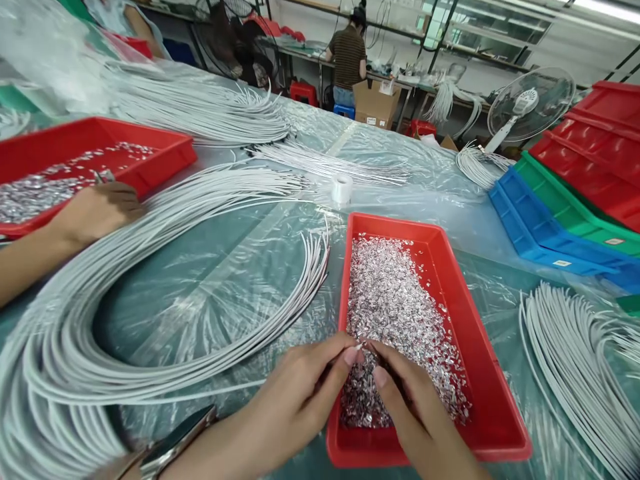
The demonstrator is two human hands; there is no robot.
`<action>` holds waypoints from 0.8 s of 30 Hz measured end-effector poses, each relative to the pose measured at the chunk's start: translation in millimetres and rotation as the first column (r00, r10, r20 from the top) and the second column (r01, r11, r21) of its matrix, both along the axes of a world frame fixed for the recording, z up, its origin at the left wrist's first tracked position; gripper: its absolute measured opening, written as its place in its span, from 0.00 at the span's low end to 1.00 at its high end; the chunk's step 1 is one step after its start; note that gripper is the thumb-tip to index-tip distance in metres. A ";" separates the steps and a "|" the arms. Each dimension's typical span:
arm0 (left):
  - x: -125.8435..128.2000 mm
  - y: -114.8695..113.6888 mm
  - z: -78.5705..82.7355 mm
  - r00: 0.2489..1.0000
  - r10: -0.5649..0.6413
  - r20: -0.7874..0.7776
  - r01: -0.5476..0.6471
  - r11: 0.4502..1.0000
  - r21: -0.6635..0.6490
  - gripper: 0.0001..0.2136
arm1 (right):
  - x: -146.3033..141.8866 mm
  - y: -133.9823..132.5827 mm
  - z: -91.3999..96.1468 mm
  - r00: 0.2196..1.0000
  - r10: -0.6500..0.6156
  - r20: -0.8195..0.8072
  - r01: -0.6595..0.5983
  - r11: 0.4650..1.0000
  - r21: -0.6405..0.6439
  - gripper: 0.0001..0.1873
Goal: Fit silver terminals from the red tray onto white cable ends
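Note:
My left hand (305, 387) is closed in a pinch on the end of a white cable (235, 388), its tip poking out between thumb and index finger. Right beside it, my right hand (415, 400) is curled, with its index fingertip at the cable's tip and the thumb a little lower; anything in its fingers is too small to make out. Both hands are over a red tray (480, 347) holding a heap of small shiny metal pieces (395, 300). To the left curves a thick bundle of white cables (165, 380), their ends pointing up near the tray.
Another person's hand (100, 210) works at a second red tray (170, 157) on the left. A roll of tape (342, 189) stands behind my tray. More cables (575, 353) lie at right, below stacked bins (565, 220). A fan (527, 103) and a seated person (349, 57) are farther back.

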State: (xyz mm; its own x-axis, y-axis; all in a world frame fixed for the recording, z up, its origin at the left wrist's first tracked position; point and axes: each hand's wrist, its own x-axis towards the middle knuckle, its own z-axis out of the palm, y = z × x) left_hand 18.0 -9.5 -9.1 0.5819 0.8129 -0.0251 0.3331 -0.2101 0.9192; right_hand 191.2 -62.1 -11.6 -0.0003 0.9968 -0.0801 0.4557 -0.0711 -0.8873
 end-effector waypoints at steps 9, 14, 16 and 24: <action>1.0 1.0 -2.5 0.997 -0.054 0.051 0.055 0.998 -0.029 0.11 | -1.0 -2.9 -1.0 0.998 0.058 -0.025 -0.058 0.998 0.016 0.20; 0.2 1.2 -1.6 0.994 -0.085 0.068 0.088 0.995 -0.042 0.11 | -3.7 0.2 0.6 0.997 0.067 -0.042 -0.066 0.998 0.016 0.20; 0.1 1.8 -0.5 0.992 -0.089 0.087 0.091 0.996 -0.019 0.09 | -4.2 0.9 1.5 0.997 0.065 -0.048 -0.065 0.998 0.000 0.20; 0.2 2.8 -1.7 0.992 -0.104 0.064 0.103 0.994 0.021 0.10 | -1.4 5.9 2.2 0.988 0.118 -0.099 -0.120 0.993 -0.010 0.20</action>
